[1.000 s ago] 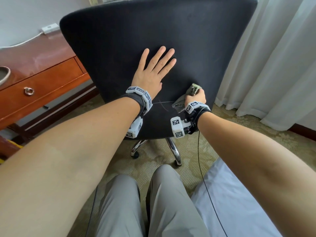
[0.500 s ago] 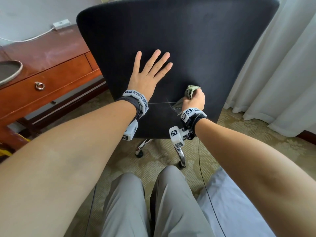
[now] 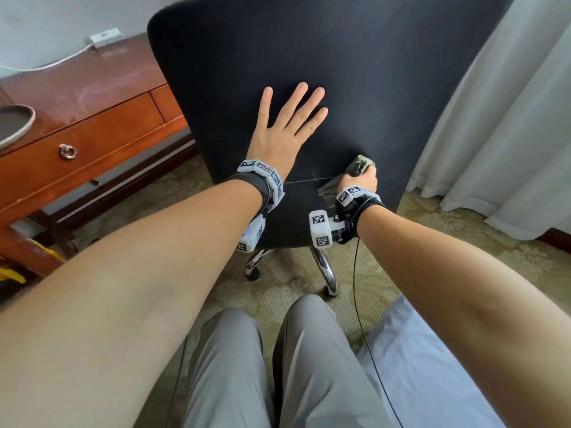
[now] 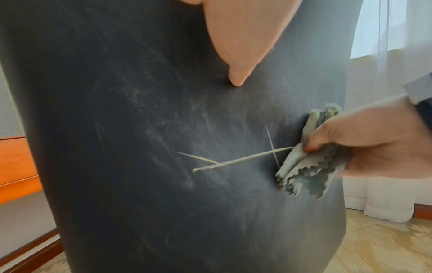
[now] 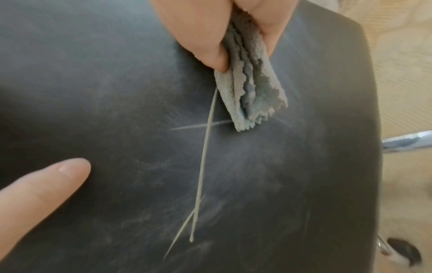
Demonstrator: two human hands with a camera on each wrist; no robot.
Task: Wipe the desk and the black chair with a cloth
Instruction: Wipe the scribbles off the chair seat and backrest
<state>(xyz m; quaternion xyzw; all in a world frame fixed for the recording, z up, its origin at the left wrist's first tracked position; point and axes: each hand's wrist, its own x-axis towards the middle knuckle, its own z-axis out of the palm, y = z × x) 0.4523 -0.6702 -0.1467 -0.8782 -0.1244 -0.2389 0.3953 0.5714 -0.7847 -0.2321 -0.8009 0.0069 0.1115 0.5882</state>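
Since the earlier frame, only the viewpoint has shifted; both hands remain planted on the black chair [image 3: 324, 57]. Its broad, matte, rounded back shows dusty smears and pale scratch lines, so wiping looks unfinished. Left of the chair, the glossy wooden desk [image 3: 92, 97] stands untouched. The left hand [image 3: 282, 131] presses flat mid-back, fingers spread. The right hand [image 3: 360, 182] clutches the folded, pinked-edge grey-green cloth [image 4: 301, 166] against the chair's lower right.

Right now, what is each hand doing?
Left hand: open, fingers spread flat against the black chair.
Right hand: grip closed on the folded cloth, at the chair back.
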